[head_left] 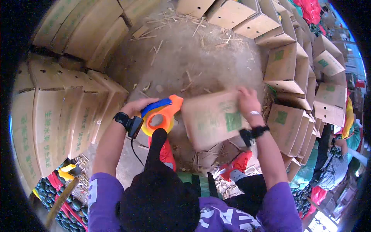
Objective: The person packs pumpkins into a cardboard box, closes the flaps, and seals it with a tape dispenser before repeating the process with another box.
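Observation:
My left hand (140,106) is wrapped round the blue handle of an orange and yellow tape dispenser (168,113). A cardboard box (210,118) with green print and a green label is in front of me, blurred by motion. At its upper right corner my right hand (249,102) grips the box, with the fingers bent over the edge. The tape dispenser's orange tip comes close to the box's left side. Both wrists carry black straps, and a small device (135,127) with a cable is on the left one.
Printed cardboard boxes (50,127) are stacked at the left. More boxes (286,67) stand in rows at the right and back. Wood shavings litter the concrete floor (170,65). Dark round fruit (73,197) lies at lower left. Another person (334,164) is at the far right.

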`<state>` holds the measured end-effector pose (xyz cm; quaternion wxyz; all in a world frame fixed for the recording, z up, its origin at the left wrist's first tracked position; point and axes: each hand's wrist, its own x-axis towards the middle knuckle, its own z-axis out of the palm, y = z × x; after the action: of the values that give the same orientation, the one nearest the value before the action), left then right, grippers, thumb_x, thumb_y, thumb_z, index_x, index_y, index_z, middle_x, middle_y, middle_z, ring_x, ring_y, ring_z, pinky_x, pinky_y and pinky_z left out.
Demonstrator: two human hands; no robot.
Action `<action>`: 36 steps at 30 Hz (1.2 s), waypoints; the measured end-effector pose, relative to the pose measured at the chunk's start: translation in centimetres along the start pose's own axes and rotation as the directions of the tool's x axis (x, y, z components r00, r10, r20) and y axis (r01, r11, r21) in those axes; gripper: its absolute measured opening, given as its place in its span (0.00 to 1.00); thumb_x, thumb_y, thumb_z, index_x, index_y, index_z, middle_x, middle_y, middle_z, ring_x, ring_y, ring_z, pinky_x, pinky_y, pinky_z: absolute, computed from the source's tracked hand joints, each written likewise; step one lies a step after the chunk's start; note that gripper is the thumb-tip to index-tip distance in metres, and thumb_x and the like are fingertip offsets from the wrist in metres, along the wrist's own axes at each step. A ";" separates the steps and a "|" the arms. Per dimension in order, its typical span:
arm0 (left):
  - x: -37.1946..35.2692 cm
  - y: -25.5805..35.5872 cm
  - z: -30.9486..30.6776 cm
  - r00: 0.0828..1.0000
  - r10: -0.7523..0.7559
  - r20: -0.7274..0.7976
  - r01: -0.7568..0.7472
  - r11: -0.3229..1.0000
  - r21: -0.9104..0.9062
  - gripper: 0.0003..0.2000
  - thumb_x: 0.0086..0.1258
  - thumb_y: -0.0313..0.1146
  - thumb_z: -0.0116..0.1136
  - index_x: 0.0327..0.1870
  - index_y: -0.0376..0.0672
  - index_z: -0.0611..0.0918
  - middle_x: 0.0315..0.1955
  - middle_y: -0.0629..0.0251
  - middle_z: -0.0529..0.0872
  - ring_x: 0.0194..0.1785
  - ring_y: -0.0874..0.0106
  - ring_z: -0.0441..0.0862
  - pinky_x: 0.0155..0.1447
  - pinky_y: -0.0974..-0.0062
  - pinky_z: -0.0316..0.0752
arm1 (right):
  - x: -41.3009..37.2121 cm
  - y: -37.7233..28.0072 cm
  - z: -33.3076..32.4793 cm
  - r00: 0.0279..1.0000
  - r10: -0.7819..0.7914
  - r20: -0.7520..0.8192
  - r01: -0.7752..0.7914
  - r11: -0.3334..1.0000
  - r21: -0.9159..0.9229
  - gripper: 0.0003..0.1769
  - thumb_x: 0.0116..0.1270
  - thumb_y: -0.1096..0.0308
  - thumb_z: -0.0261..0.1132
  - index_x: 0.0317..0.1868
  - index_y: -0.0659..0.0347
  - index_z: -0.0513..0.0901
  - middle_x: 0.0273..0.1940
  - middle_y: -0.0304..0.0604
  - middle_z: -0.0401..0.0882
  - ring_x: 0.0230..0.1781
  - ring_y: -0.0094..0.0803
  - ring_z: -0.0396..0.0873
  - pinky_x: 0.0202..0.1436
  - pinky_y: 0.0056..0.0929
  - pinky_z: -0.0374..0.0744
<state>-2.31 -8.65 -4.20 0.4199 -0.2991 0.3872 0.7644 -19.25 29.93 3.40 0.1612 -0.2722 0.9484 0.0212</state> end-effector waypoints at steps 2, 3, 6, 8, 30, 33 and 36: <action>0.2 0.3 0.1 0.997 0.082 0.017 -0.081 0.996 -0.034 0.19 0.69 0.46 0.47 0.50 0.39 0.77 0.42 0.65 0.82 0.40 0.75 0.81 0.48 0.76 0.77 | -4.8 4.8 2.9 0.999 0.044 -0.021 -0.047 0.985 -0.168 0.16 0.57 0.63 0.55 0.47 0.51 0.77 0.42 0.46 0.76 0.41 0.43 0.76 0.40 0.41 0.76; 1.6 0.4 0.7 0.988 0.153 0.023 -0.152 0.988 -0.037 0.19 0.69 0.46 0.47 0.49 0.39 0.77 0.42 0.65 0.83 0.40 0.75 0.81 0.48 0.76 0.77 | -8.3 5.3 3.9 1.000 0.006 0.023 0.000 0.965 -0.263 0.17 0.55 0.62 0.57 0.47 0.50 0.78 0.41 0.45 0.78 0.41 0.42 0.77 0.40 0.41 0.77; 5.4 2.4 5.7 0.952 0.287 0.103 -0.263 0.943 -0.202 0.18 0.69 0.45 0.47 0.48 0.40 0.78 0.40 0.66 0.83 0.38 0.76 0.81 0.46 0.77 0.77 | -16.3 -4.5 0.8 0.806 0.056 0.589 0.083 0.975 -0.206 0.17 0.49 0.55 0.65 0.39 0.52 0.80 0.33 0.50 0.80 0.37 0.44 0.79 0.44 0.40 0.76; 9.2 4.7 5.8 0.968 0.237 0.081 -0.242 0.969 0.056 0.17 0.69 0.44 0.47 0.46 0.40 0.79 0.38 0.67 0.84 0.37 0.77 0.81 0.45 0.77 0.77 | -17.0 -10.3 -0.1 0.950 -0.295 0.101 0.284 0.953 0.106 0.21 0.43 0.55 0.66 0.39 0.52 0.77 0.48 0.50 0.73 0.57 0.48 0.65 0.61 0.46 0.62; 4.0 -1.1 16.8 0.906 -0.230 0.356 -0.313 0.202 0.928 0.17 0.66 0.46 0.49 0.42 0.41 0.80 0.40 0.63 0.83 0.38 0.69 0.79 0.43 0.68 0.74 | -1.9 -14.3 0.6 0.946 -0.091 -0.310 0.091 0.996 -0.015 0.17 0.55 0.46 0.59 0.39 0.46 0.80 0.58 0.39 0.65 0.68 0.45 0.48 0.61 0.71 0.36; 6.3 -3.6 19.8 0.784 0.234 0.575 -0.620 0.307 0.722 0.14 0.60 0.40 0.50 0.41 0.43 0.81 0.40 0.58 0.83 0.38 0.65 0.79 0.46 0.67 0.73 | -2.8 -13.1 0.5 0.958 -0.169 -0.234 0.176 0.984 0.012 0.14 0.59 0.51 0.55 0.37 0.47 0.81 0.52 0.38 0.71 0.66 0.42 0.52 0.64 0.67 0.38; 3.9 -4.3 15.0 0.938 0.166 0.305 -0.321 0.086 0.943 0.23 0.61 0.52 0.46 0.38 0.38 0.81 0.30 0.50 0.83 0.34 0.53 0.80 0.40 0.61 0.73 | -7.6 -10.5 1.0 0.922 -0.337 -0.193 0.372 0.910 0.186 0.17 0.63 0.53 0.51 0.38 0.53 0.82 0.48 0.39 0.75 0.64 0.40 0.59 0.68 0.58 0.44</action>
<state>-2.39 7.10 -0.92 0.4006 0.1651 0.8101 0.3950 -7.37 25.01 5.37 0.1166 -0.4215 0.8892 -0.1346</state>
